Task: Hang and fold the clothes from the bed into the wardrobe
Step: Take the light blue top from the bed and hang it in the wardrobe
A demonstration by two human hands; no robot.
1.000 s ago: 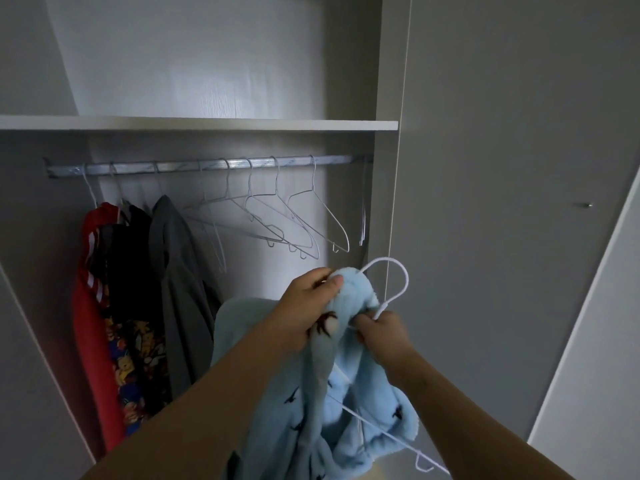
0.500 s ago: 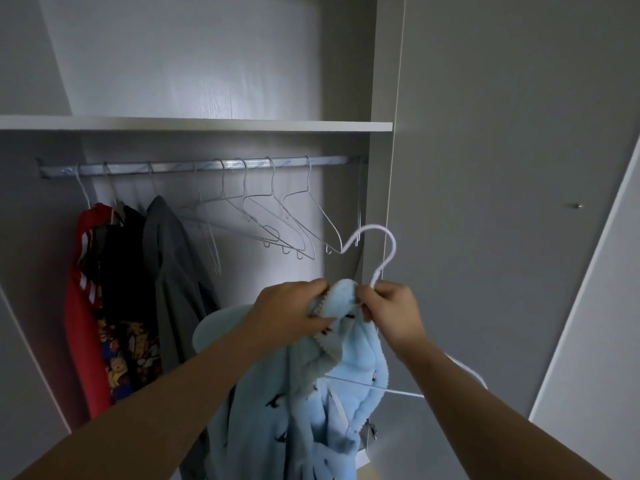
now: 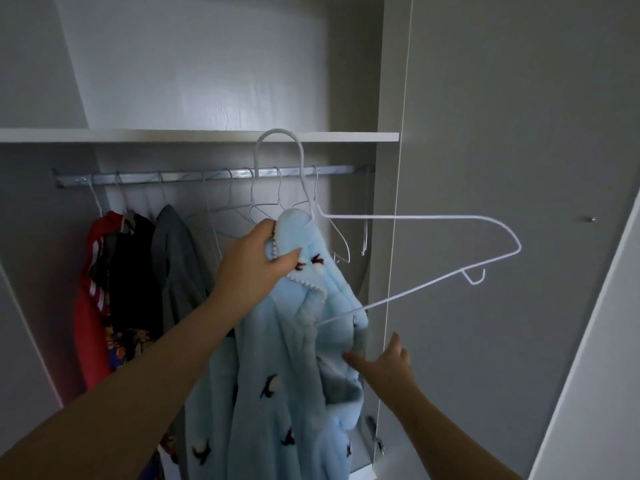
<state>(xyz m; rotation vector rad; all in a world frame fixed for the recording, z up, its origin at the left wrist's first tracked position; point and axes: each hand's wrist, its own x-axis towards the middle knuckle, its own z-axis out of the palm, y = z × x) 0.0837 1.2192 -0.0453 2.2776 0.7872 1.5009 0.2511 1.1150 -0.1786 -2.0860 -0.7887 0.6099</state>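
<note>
A fluffy light-blue garment with small dark bird prints hangs in front of the open wardrobe. My left hand grips its top edge together with the neck of a white wire hanger. The hanger's hook rises in front of the shelf edge, above the metal rail, and its right arm sticks out bare past the fabric. My right hand is lower, fingers straight, touching the garment's right edge.
A red garment, a black one and a grey one hang at the rail's left. Several empty wire hangers hang to the right. A white shelf runs above. A closed grey door stands right.
My left hand has lifted the garment and hanger up toward the rail. My right hand has let go of the hanger's neck and dropped to the garment's lower right edge.
</note>
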